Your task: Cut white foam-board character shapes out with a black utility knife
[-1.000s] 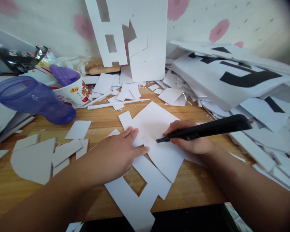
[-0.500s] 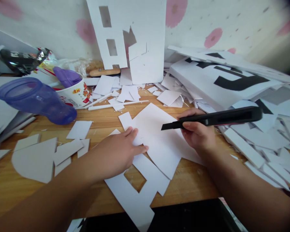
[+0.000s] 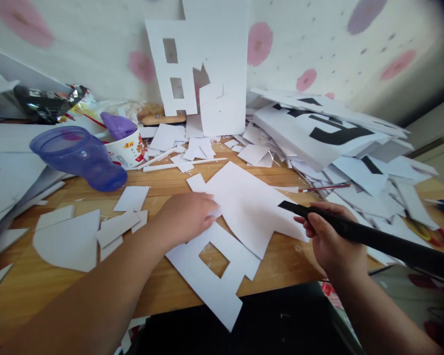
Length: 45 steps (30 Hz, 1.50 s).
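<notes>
My right hand (image 3: 335,241) is wrapped round a black utility knife (image 3: 377,234). The knife's blade points left, above the right part of a white foam board sheet (image 3: 244,202). My left hand (image 3: 188,214) is closed at the sheet's left edge, fingers curled and pinching white board there; the fingertips are partly hidden. Beneath that hand lies a second white board piece (image 3: 192,264) with a square cutout, one corner sticking out past the table's front edge. A small tab of board (image 3: 196,182) shows just beyond my left fingers.
Board offcuts (image 3: 70,239) lie at left. Behind them are a purple translucent cup (image 3: 81,158) and a paper tub (image 3: 128,150). A tall board with window cutouts (image 3: 224,64) stands against the wall. At right are stacked sheets (image 3: 307,133), a pencil (image 3: 327,188) and scissors (image 3: 438,237).
My right hand has moved right and down with the knife, away from the middle of the sheet. My left hand's spread fingers have curled closed. The view has shifted to the right.
</notes>
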Each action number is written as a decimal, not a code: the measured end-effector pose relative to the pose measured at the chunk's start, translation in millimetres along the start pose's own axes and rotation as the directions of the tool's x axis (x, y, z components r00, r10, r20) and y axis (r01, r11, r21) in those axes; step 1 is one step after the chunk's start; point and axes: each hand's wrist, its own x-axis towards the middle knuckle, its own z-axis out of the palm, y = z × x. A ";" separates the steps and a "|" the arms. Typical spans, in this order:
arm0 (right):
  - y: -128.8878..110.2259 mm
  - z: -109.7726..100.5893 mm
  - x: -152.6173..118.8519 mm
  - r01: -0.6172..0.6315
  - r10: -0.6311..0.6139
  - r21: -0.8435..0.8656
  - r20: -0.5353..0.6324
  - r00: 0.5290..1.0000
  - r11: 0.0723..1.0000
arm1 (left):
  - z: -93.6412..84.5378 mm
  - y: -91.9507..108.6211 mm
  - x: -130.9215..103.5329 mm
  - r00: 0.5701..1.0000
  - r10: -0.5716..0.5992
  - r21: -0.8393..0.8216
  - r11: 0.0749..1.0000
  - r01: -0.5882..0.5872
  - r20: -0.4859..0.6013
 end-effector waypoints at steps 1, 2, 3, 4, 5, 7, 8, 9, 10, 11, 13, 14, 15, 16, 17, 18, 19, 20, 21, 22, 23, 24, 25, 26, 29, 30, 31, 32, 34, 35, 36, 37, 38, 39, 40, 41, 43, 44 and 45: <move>-0.1 -3.7 -2.2 0.014 -0.015 -0.011 -0.032 0.999 1.000 | -0.4 -4.5 2.3 0.994 -0.091 -0.011 0.996 0.091 -0.065; -0.1 -6.5 -5.2 0.022 -0.023 -0.016 -0.057 0.998 1.000 | -0.8 -9.6 4.6 0.975 -0.185 -0.029 0.983 0.183 -0.125; 0.0 -8.3 -9.1 0.008 -0.008 0.003 -0.077 0.997 1.000 | -1.0 -14.9 6.6 0.950 -0.265 -0.048 0.964 0.261 -0.167; 0.3 -9.1 -13.6 -0.046 0.050 0.052 -0.081 0.995 0.998 | -0.9 -20.0 8.2 0.929 -0.320 -0.063 0.947 0.314 -0.187; 0.7 -9.0 -18.3 -0.113 0.123 0.116 -0.086 0.989 0.987 | -0.7 -24.6 9.4 0.919 -0.350 -0.072 0.937 0.342 -0.183; 1.0 -6.4 -26.6 -0.231 0.256 0.233 -0.085 0.963 0.945 | 0.3 -30.5 10.6 0.920 -0.358 -0.082 0.933 0.349 -0.162; 0.7 -4.2 -29.2 -0.269 0.299 0.273 -0.075 0.951 0.924 | 0.7 -31.5 10.6 0.923 -0.349 -0.084 0.937 0.339 -0.160; 0.0 -1.4 -30.4 -0.295 0.326 0.300 -0.059 0.943 0.907 | 1.0 -31.3 10.2 0.927 -0.336 -0.085 0.941 0.326 -0.166; -1.2 1.7 -29.9 -0.316 0.344 0.320 -0.035 0.938 0.893 | 1.0 -30.0 9.6 0.932 -0.321 -0.085 0.947 0.311 -0.169; -2.6 5.2 -27.8 -0.333 0.358 0.342 -0.012 0.934 0.879 | 0.8 -28.1 8.8 0.937 -0.305 -0.087 0.952 0.293 -0.173; -5.9 12.7 -20.1 -0.374 0.394 0.391 0.033 0.919 0.841 | -0.6 -23.6 6.8 0.943 -0.280 -0.099 0.959 0.265 -0.182; -7.5 16.4 -15.3 -0.387 0.408 0.414 0.041 0.912 0.824 | -1.7 -21.6 5.8 0.946 -0.273 -0.104 0.961 0.258 -0.177; -9.1 20.0 -10.8 -0.389 0.414 0.430 0.038 0.909 0.815 | -2.8 -20.0 4.9 0.949 -0.268 -0.107 0.962 0.253 -0.166; -10.7 23.2 -7.0 -0.386 0.416 0.437 0.030 0.909 0.812 | -4.0 -19.0 4.1 0.953 -0.264 -0.105 0.962 0.251 -0.149; -12.2 25.8 -4.4 -0.381 0.413 0.436 0.024 0.910 0.815 | -5.1 -18.5 3.3 0.957 -0.262 -0.099 0.963 0.250 -0.129; -13.8 27.8 -3.6 -0.378 0.409 0.426 0.021 0.912 0.822 | -6.2 -18.5 2.7 0.960 -0.258 -0.088 0.964 0.250 -0.108; -15.4 29.2 -4.6 -0.380 0.407 0.409 0.022 0.913 0.830 | -7.2 -19.1 2.2 0.963 -0.254 -0.078 0.966 0.248 -0.092; -17.0 29.9 -7.4 -0.390 0.410 0.389 0.033 0.911 0.835 | -8.2 -19.9 1.8 0.964 -0.254 -0.071 0.966 0.248 -0.084; -18.5 30.2 -11.8 -0.407 0.418 0.369 0.056 0.907 0.836 | -9.1 -21.1 1.4 0.963 -0.256 -0.064 0.966 0.251 -0.079; -19.9 30.1 -17.3 -0.431 0.431 0.349 0.084 0.899 0.832 | -10.0 -22.4 1.1 0.962 -0.261 -0.058 0.965 0.257 -0.076; -20.9 29.9 -23.3 -0.457 0.447 0.333 0.111 0.887 0.825 | -10.9 -23.7 0.7 0.961 -0.266 -0.050 0.963 0.263 -0.074; -21.5 29.9 -29.3 -0.483 0.466 0.323 0.133 0.875 0.814 | -11.7 -25.0 0.3 0.960 -0.272 -0.043 0.962 0.269 -0.072; -21.7 30.2 -34.6 -0.503 0.482 0.320 0.148 0.864 0.803 | -12.5 -26.2 -0.1 0.959 -0.274 -0.037 0.962 0.272 -0.067; -21.5 30.9 -39.0 -0.516 0.493 0.322 0.156 0.856 0.794 | -13.1 -27.3 -0.6 0.961 -0.272 -0.034 0.962 0.271 -0.057; -18.8 34.8 -45.8 -0.505 0.483 0.358 0.156 0.861 0.785 | -14.6 -31.0 -2.6 0.968 -0.249 -0.036 0.968 0.248 -0.014; -17.8 35.9 -46.3 -0.491 0.470 0.374 0.151 0.870 0.787 | -15.1 -32.5 -3.3 0.971 -0.238 -0.044 0.970 0.238 0.000; -17.0 36.6 -46.3 -0.471 0.455 0.388 0.139 0.880 0.792 | -15.8 -34.2 -4.1 0.974 -0.226 -0.056 0.972 0.227 0.015; -16.5 36.8 -45.7 -0.447 0.437 0.402 0.120 0.891 0.799 | -16.7 -35.9 -4.9 0.977 -0.211 -0.074 0.974 0.213 0.032; -16.9 36.0 -42.6 -0.387 0.395 0.424 0.072 0.916 0.819 | -18.9 -38.5 -7.2 0.982 -0.174 -0.121 0.976 0.183 0.079; -17.6 35.5 -39.7 -0.361 0.375 0.431 0.056 0.925 0.827 | -20.2 -39.1 -8.7 0.983 -0.152 -0.145 0.975 0.167 0.106; -18.4 35.2 -35.8 -0.339 0.357 0.439 0.044 0.933 0.832 | -21.4 -39.2 -10.4 0.982 -0.129 -0.174 0.973 0.153 0.142; -19.1 35.7 -30.7 -0.323 0.342 0.448 0.040 0.939 0.834 | -22.6 -38.5 -12.3 0.977 -0.103 -0.212 0.967 0.142 0.186; -19.5 37.0 -24.4 -0.310 0.328 0.452 0.042 0.944 0.836 | -23.6 -37.3 -14.3 0.969 -0.078 -0.258 0.956 0.139 0.234; -19.5 39.4 -17.1 -0.301 0.312 0.451 0.051 0.949 0.840 | -24.3 -35.5 -16.3 0.957 -0.053 -0.309 0.940 0.145 0.286; -19.1 42.8 -9.0 -0.294 0.297 0.449 0.066 0.952 0.844 | -24.8 -33.3 -18.3 0.940 -0.030 -0.359 0.920 0.159 0.341; -18.2 47.2 -0.4 -0.292 0.282 0.437 0.089 0.955 0.851 | -25.1 -30.8 -20.2 0.921 -0.006 -0.406 0.896 0.177 0.389; -16.1 57.8 16.7 -0.305 0.266 0.401 0.152 0.952 0.864 | -25.1 -25.2 -23.3 0.889 0.038 -0.475 0.855 0.208 0.457; -15.2 63.5 24.6 -0.311 0.260 0.375 0.181 0.948 0.873 | -25.0 -22.4 -24.3 0.876 0.063 -0.500 0.839 0.213 0.478; -14.5 69.0 31.9 -0.303 0.245 0.347 0.201 0.948 0.888 | -24.9 -19.8 -24.8 0.866 0.090 -0.523 0.826 0.211 0.492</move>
